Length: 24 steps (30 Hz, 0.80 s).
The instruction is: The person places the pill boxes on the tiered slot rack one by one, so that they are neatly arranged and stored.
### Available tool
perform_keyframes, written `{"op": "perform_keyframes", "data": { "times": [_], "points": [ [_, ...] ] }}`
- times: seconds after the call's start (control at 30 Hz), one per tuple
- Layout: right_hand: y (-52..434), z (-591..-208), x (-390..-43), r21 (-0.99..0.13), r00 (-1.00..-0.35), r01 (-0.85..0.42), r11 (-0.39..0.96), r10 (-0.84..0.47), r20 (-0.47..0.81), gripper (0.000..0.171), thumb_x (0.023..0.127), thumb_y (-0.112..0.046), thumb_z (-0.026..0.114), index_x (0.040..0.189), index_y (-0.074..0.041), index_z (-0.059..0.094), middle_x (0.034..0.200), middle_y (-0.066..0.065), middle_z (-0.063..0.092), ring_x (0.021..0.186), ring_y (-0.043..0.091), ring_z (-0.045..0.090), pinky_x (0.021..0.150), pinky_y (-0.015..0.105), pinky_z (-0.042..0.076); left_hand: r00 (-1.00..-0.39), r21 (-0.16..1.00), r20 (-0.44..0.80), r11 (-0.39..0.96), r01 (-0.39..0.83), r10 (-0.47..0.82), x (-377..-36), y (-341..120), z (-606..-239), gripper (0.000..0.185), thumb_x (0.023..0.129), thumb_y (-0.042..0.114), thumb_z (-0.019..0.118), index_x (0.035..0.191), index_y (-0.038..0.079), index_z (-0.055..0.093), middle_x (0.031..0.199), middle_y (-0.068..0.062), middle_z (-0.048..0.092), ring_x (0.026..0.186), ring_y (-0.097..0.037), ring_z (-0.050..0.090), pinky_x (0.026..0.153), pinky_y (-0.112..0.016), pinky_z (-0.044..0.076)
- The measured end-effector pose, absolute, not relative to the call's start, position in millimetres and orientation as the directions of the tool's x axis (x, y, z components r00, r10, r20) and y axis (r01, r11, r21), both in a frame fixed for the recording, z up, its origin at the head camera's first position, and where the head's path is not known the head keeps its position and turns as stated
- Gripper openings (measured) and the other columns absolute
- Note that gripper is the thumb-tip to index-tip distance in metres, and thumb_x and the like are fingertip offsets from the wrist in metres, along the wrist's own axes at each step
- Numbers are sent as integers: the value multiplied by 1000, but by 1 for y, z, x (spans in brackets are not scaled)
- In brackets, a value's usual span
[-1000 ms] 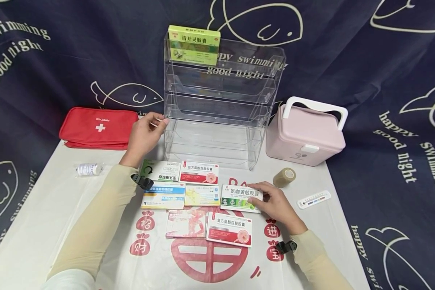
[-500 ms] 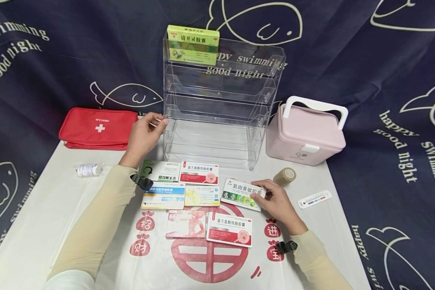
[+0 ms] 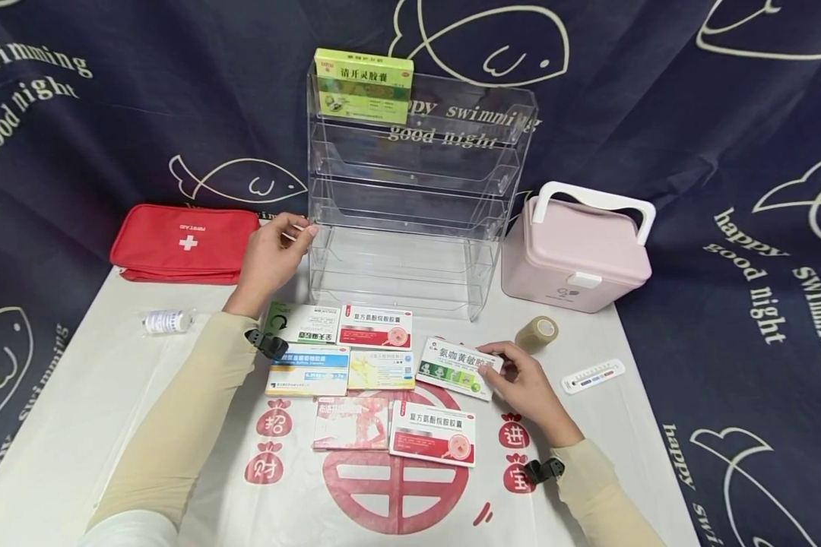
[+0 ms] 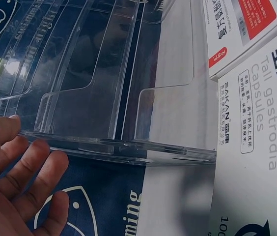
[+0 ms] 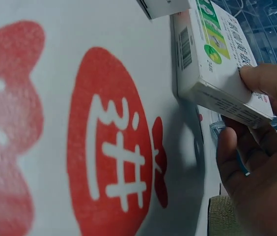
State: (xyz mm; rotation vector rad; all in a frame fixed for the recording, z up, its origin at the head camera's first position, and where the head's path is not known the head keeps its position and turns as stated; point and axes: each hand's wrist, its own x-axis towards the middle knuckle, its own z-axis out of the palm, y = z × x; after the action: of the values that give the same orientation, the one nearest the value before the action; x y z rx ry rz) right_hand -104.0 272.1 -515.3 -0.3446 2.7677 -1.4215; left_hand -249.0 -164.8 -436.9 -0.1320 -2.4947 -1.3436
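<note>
My left hand is at the left side edge of a clear plastic tiered rack; in the left wrist view the thumb and index finger pinch that edge, the other fingers loosely curled. My right hand pinches the right end of a white-and-green medicine box, thumb on top and fingers beneath. In the right wrist view this box is tilted, its near end raised off the table. A yellow-green medicine box stands in the rack's top tier at the left.
Several medicine boxes lie flat before the rack, among them a red-and-white box and a blue-and-white box. A red first-aid pouch, small bottle, pink case, tan bandage roll and white test cassette lie around.
The white-and-green box has turned slightly, its right end shifting toward the table's front and right, with my right hand pinching it. My left hand has stayed at the rack's edge.
</note>
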Motion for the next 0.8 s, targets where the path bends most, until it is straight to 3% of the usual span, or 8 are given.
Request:
{"op": "perform_keyframes", "data": {
  "times": [0.2, 0.33, 0.8],
  "points": [
    [262, -503, -103, -809, -971, -235, 538, -165, 173, 30, 88, 4, 76, 117, -2, 69, 118, 13, 65, 94, 24, 59, 72, 27, 50, -947, 804, 316, 545, 239, -51, -250, -164, -437, 28, 100, 29, 67, 110, 3, 69, 92, -12, 71, 74, -20, 65, 71, -25, 46],
    [252, -482, -98, -811, -965, -260, 525, -166, 202, 28, 86, 7, 76, 113, 3, 69, 118, 17, 65, 96, 18, 59, 73, 28, 52, -949, 806, 310, 543, 234, -51, -250, -164, -436, 27, 100, 29, 68, 110, 3, 69, 93, -11, 71, 75, -21, 65, 72, -25, 46],
    [257, -486, -91, -839, -934, -343, 422, -249, 257, 30, 85, 14, 73, 113, 3, 69, 116, 17, 65, 94, 12, 63, 74, 27, 53, -950, 808, 308, 543, 228, -60, -249, -165, -437, 27, 100, 28, 68, 110, 3, 69, 92, -12, 70, 74, -23, 64, 71, -26, 46]
  ]
}}
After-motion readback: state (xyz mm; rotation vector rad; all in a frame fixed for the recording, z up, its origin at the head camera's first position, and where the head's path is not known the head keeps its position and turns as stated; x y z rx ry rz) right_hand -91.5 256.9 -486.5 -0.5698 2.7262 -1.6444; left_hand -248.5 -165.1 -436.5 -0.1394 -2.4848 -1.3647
